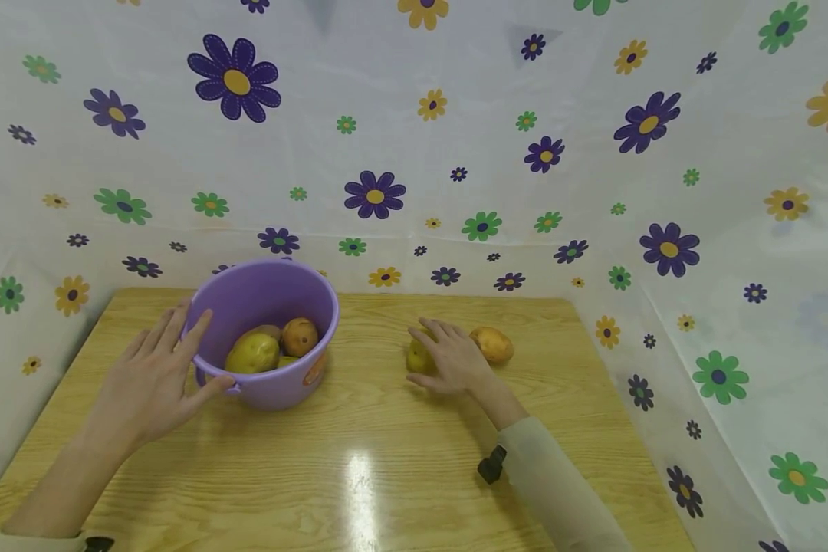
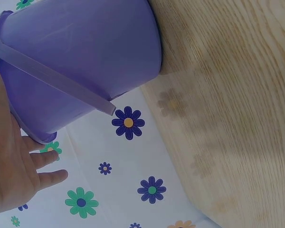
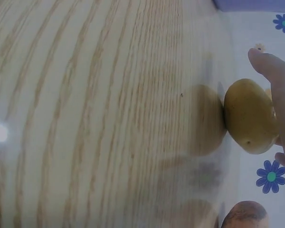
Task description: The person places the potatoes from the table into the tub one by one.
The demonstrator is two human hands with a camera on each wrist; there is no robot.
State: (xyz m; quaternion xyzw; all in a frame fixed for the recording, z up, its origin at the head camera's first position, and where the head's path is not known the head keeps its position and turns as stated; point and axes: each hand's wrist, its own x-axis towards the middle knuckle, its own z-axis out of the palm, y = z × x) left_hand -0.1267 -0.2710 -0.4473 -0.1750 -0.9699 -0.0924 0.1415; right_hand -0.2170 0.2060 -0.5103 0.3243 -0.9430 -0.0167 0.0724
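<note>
A purple bucket with several potatoes in it stands on the table. My left hand rests at its left rim, fingers extended and thumb spread toward the handle mount. In the left wrist view the bucket's handle hangs along the outer wall. My right hand reaches over a yellowish potato that lies on the table, partly hidden by the fingers in the head view. Its thumb stands apart from the potato, with fingertips behind it. A second potato, brown-patched, lies just right of that hand.
The light wooden table has a bright glare spot near its front. White cloth printed with flowers rises behind and along both sides of the table. A black wrist device sits at the right sleeve.
</note>
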